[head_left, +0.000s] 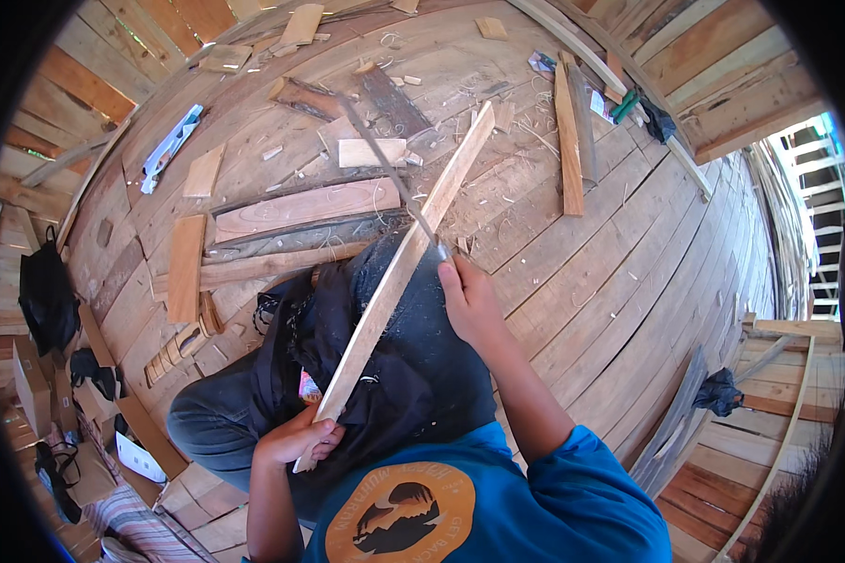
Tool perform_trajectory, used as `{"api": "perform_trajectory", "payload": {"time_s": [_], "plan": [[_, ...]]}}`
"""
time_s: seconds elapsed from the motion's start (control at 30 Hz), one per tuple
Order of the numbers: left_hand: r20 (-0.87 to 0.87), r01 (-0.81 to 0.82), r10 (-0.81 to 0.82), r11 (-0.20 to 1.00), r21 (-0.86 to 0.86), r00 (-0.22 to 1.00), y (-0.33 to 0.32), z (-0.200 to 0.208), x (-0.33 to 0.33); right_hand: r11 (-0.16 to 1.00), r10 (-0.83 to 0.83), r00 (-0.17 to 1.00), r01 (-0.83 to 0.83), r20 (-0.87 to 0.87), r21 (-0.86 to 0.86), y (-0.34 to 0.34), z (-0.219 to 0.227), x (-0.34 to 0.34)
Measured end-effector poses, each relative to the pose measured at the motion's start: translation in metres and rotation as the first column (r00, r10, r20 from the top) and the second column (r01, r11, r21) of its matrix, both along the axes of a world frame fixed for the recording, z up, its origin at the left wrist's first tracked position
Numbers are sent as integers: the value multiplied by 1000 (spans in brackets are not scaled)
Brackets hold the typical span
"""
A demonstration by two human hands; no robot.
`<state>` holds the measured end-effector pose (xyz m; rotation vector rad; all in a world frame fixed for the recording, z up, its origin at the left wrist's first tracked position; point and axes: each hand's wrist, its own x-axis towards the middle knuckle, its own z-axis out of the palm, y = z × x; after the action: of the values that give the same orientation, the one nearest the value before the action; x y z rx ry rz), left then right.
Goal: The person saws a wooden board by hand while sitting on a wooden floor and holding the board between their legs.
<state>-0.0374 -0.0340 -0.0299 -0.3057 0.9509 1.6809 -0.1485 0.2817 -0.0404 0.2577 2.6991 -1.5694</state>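
A long, narrow wooden strip (385,296) lies slantwise across my lap, its far end raised toward the upper right. My left hand (298,436) is closed around the strip's near end. In my right hand (472,298) is a long, thin dark-bladed knife (391,171), gripped by its handle, which the fingers mostly hide. The blade points up and to the left and crosses the strip near my knee. Whether its edge touches the wood I cannot tell. Dark cloth (300,328) is bunched over my jeans beneath the strip.
Thin shavings and chips litter the plank floor (601,281). Ahead lie a pinkish board (307,208), a small pale block (372,152) and a bark-edged piece (391,101). Longer boards (568,141) rest at the right. Cardboard boxes (33,385) and a black bag (47,293) stand left.
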Motion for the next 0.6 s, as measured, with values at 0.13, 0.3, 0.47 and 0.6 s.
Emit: {"api": "perform_trajectory", "payload": {"time_s": [0.13,0.3,0.47,0.6], "plan": [[118,-79,65,990,120,991,-4,-8,-2,983,124,992,-123,6,135,-4,6,-6],[155,-88,59,977,192,986,-5,-9,-6,925,186,981,-155,-56,346,-7,0,-3],[126,-131,97,945,300,987,-3,-7,-5,940,130,989,-99,-73,327,-9,-6,-2],[46,-70,58,951,302,997,-2,-4,-8,951,125,991,-105,-51,292,-7,-3,0]]}}
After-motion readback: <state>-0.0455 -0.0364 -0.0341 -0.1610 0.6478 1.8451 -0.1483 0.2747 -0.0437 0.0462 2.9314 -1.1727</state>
